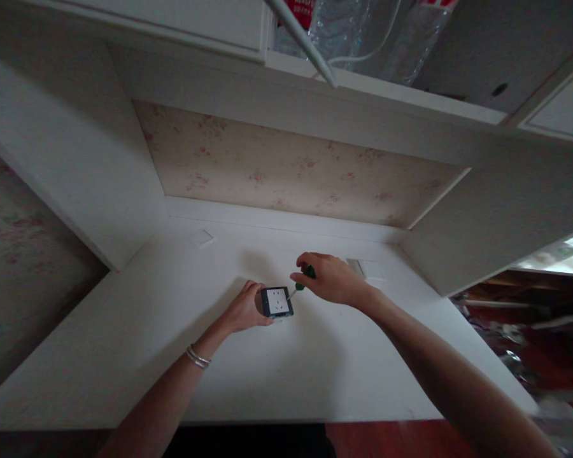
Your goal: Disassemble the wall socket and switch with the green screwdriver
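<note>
My left hand (245, 309), with silvery bangles at the wrist, grips the left side of a wall socket (277, 301). The socket has a white face with several slots and a dark frame, and it is held above the white surface. A screwdriver (309, 273) with a green handle is in my right hand (332, 278), its fingers closed round the handle. Its thin shaft points down to the left, and the tip meets the right edge of the socket's frame. Whether a screw sits under the tip is too small to tell.
The white desktop (267, 381) carries a flat white square plate (202, 238) at the back left and another white plate (371, 270) behind my right hand. Overhead, a shelf (386, 92) holds plastic bottles (417, 38), and a white rod (305, 43) juts down. Side panels flank the desktop.
</note>
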`<state>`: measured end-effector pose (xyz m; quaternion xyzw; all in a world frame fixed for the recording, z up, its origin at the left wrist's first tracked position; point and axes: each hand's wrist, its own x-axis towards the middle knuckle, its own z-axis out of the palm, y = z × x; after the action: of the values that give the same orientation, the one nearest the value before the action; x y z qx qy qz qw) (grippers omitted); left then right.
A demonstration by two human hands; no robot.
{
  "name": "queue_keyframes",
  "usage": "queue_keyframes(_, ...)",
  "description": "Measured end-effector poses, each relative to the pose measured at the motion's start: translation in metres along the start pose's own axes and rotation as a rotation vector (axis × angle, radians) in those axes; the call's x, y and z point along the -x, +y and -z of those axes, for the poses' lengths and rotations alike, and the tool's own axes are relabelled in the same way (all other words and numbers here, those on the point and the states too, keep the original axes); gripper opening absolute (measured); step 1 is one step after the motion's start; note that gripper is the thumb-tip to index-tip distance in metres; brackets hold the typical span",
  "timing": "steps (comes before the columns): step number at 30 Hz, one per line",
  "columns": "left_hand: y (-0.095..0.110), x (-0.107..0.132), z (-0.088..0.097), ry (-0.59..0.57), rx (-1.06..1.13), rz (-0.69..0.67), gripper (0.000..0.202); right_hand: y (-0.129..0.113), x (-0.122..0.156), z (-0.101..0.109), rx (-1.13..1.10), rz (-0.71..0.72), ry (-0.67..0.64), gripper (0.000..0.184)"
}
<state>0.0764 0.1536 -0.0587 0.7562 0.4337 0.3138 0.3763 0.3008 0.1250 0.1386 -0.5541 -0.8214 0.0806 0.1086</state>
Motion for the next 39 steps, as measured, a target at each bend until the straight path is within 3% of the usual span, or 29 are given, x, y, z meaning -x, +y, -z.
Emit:
queue_keyframes(8,-0.007,0.001,-0.003,0.034,0.033,-0.017,0.079,0.006,0.005,0.006,-0.106,0.119,-0.019,0.026)
queue_keyframes(13,-0.004,0.001,0.000,0.048,0.063,-0.009,0.079,0.007,0.010,0.016,-0.216,0.152,0.067,0.025)
queue_keyframes(19,0.005,0.003,0.008,0.083,0.098,0.060,0.077,0.024,0.027,0.019,-0.438,-0.097,0.305,0.016)
queue_keyframes(21,0.006,0.005,0.010,0.087,0.126,0.099,0.081,0.037,0.039,0.003,-0.479,-0.223,0.403,0.023)
queue_keyframes(24,0.005,0.010,0.014,0.091,0.197,0.170,0.087,0.053,0.061,-0.042,-0.516,-0.390,0.485,0.030)
queue_keyframes(28,0.002,0.017,0.020,0.108,0.273,0.187,0.086,0.060,0.087,-0.117,-0.506,-0.464,0.524,0.030)
queue_keyframes(31,0.002,0.023,0.024,0.126,0.325,0.166,0.084,0.053,0.100,-0.161,-0.471,-0.480,0.527,0.026)
queue_keyframes(35,0.009,0.030,0.024,0.127,0.405,0.183,0.085,0.038,0.108,-0.187,-0.415,-0.402,0.373,0.019)
queue_keyframes(39,0.017,0.035,0.021,0.088,0.490,0.190,0.085,0.029,0.108,-0.186,-0.413,-0.328,0.303,0.021)
